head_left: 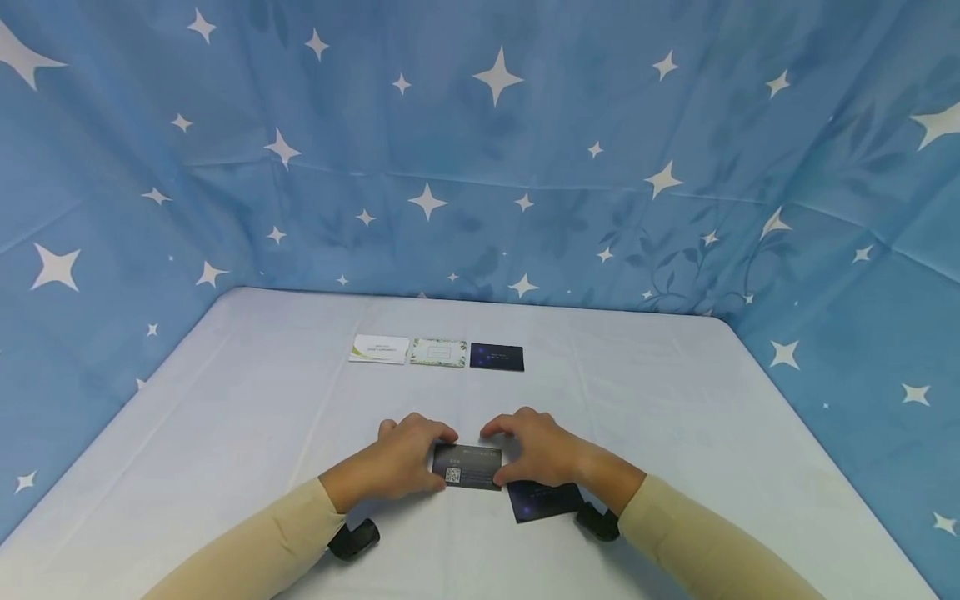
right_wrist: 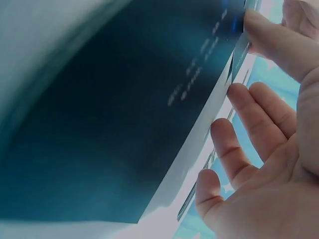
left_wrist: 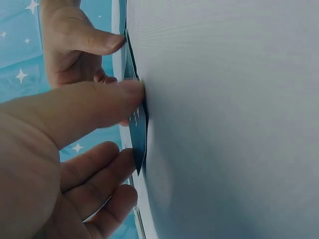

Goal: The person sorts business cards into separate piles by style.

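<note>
A dark business card [head_left: 467, 467] with a QR code and fine print lies between both hands at the front middle of the table. My left hand [head_left: 405, 458] holds its left end, thumb at the near corner and index finger at the far one. At the right end, my right hand [head_left: 543, 450] has its thumb on the near corner and its index finger by the far edge. In the left wrist view the card [left_wrist: 139, 134] stands slightly tilted to the cloth. A second dark blue card [head_left: 543, 502] lies partly under my right hand and looms large in the right wrist view.
Farther back, a white card [head_left: 378, 349], a leaf-bordered card [head_left: 438, 352] and a dark blue card [head_left: 497, 357] lie in a row. A white cloth covers the table [head_left: 225, 433]. Behind it hangs a blue curtain [head_left: 465, 150] with white stars.
</note>
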Demonstrator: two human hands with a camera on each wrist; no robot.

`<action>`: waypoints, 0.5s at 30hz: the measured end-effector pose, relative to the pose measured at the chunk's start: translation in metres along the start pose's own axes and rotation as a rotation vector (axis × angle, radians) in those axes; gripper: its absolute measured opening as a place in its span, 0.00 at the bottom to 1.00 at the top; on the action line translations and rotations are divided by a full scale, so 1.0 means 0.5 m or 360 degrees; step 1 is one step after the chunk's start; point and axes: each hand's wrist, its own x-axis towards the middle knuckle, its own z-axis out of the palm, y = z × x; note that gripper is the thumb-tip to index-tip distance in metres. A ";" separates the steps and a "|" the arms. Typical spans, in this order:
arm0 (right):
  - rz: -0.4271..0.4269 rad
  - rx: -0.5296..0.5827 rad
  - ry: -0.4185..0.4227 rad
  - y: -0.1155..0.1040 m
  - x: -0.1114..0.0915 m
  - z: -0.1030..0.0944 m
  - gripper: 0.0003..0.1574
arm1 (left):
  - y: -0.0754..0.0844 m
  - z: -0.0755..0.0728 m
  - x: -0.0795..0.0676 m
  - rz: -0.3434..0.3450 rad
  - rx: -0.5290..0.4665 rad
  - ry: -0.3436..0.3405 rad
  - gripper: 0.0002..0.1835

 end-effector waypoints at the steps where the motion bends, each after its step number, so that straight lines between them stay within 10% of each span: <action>1: -0.0003 -0.0015 0.0005 0.000 0.000 -0.001 0.36 | 0.000 0.000 0.001 0.0003 0.0009 0.0008 0.28; 15: -0.0007 -0.0015 0.0201 -0.001 -0.007 -0.015 0.37 | -0.006 -0.021 0.024 -0.0050 -0.0085 0.0120 0.26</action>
